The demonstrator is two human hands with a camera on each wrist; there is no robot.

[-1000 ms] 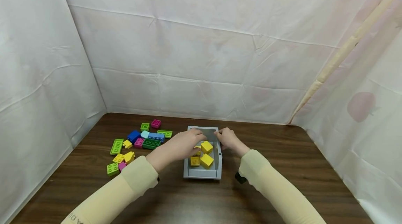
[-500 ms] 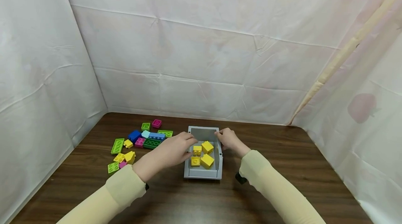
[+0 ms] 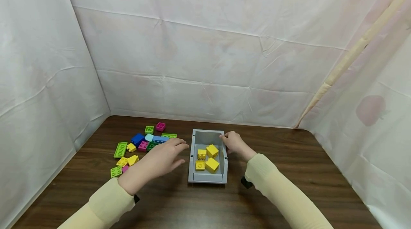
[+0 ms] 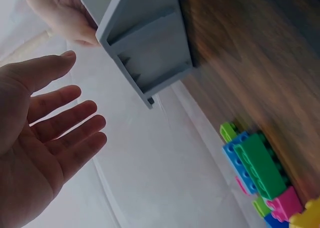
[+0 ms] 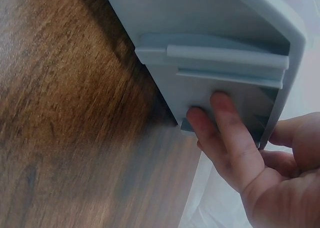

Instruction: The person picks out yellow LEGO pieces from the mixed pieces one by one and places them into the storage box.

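Observation:
A grey open-topped bin [image 3: 208, 178] stands on the table with several yellow toy bricks [image 3: 212, 164] lying inside it. My right hand [image 3: 236, 142] grips the bin's right wall near the far end; in the right wrist view its fingers [image 5: 232, 133] lie against the outer side and the thumb is at the rim. My left hand [image 3: 162, 159] is in the air left of the bin, apart from it. The left wrist view shows that hand [image 4: 45, 123] with fingers spread and nothing in the palm. The dark green brick [image 3: 152, 146] is partly hidden behind it.
Loose toy bricks lie at the table's left: a blue brick [image 3: 137, 139], a light green plate [image 3: 120, 149], a magenta brick [image 3: 160, 126], a yellow sloped brick [image 3: 132, 160] and several others. White cloth [image 3: 205, 61] hangs behind and at both sides of the wooden table [image 3: 289, 164].
My left hand has drawn back leftward and toward me, out from over the bin, uncovering the yellow bricks. My right hand keeps its hold on the bin's wall.

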